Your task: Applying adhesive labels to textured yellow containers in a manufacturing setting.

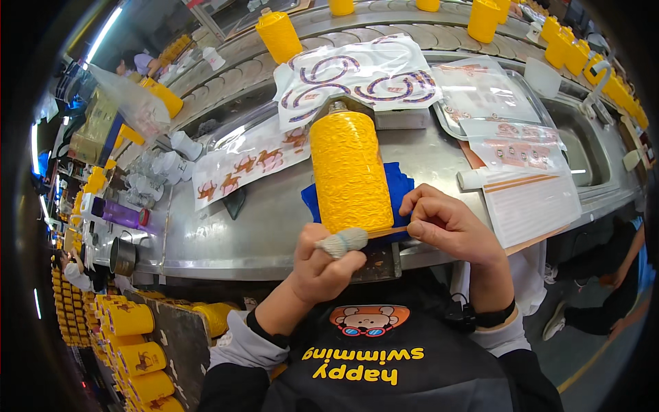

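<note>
A yellow bottle [350,172] with a wrinkled surface lies in front of me, neck away, over a blue cloth [400,185]. Close to its near end is my left hand [319,264], fingers curled around a grey cloth bundle [343,242] with a blue band. The bundle presses at the bottle's base edge; whether it is held or worn on a finger is unclear. A thin brown-gold strip [390,232] runs along that edge. Its right end is pinched between thumb and index finger of my right hand [449,223].
Decal sheets lie around: purple rings [360,72] behind the bottle, brown animals [250,163] to the left, brown stripes [532,202] to the right. A tray [494,93] and a sink [583,144] stand at right. Yellow bottles [278,36] line the conveyor behind; more are stacked lower left.
</note>
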Tool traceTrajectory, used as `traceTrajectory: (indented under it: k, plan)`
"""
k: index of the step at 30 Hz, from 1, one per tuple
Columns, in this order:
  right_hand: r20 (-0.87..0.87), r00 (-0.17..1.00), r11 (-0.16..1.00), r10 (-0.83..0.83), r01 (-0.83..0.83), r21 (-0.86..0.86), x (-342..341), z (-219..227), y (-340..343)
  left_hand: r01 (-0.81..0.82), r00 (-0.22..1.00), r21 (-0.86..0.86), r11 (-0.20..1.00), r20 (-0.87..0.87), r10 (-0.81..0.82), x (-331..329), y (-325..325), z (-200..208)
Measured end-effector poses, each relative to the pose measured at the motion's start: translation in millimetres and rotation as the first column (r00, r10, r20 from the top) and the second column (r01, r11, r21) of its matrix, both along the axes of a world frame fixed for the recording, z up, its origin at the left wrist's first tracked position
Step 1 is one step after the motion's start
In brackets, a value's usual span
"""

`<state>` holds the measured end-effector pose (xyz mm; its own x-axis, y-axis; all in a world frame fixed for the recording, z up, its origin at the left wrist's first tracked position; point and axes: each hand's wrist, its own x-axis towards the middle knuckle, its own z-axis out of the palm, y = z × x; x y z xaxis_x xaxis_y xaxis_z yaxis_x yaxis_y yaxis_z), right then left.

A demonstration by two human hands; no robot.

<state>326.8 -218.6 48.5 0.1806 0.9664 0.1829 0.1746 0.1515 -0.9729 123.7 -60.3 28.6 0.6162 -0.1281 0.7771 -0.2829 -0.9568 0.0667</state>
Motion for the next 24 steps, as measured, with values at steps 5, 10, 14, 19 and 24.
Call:
traceTrajectory:
  k: [5,10,14,19,24]
  plan:
    - [-0.014,1.0,1.0,0.006,-0.006,-0.016,2,-3,-2,-0.086,0.995,-0.03,0.996,0.043,0.088,1,-6,8]
    - [-0.027,1.0,1.0,-0.007,0.006,-0.022,1,-4,-1,-0.015,0.998,0.052,0.999,-0.052,0.017,5,-5,14]
    - [-0.031,0.999,1.0,0.008,-0.008,-0.001,-2,-3,2,-0.086,0.995,-0.11,0.99,0.045,0.091,-1,-6,0]
    - [-0.005,1.0,1.0,0.0,0.0,-0.012,0,-8,1,-0.053,0.998,0.029,0.998,-0.017,0.054,5,-6,15]
    - [-0.071,0.997,1.0,-0.013,0.011,-0.026,-2,-4,2,-0.004,0.998,0.107,0.994,-0.062,0.011,7,-3,21]
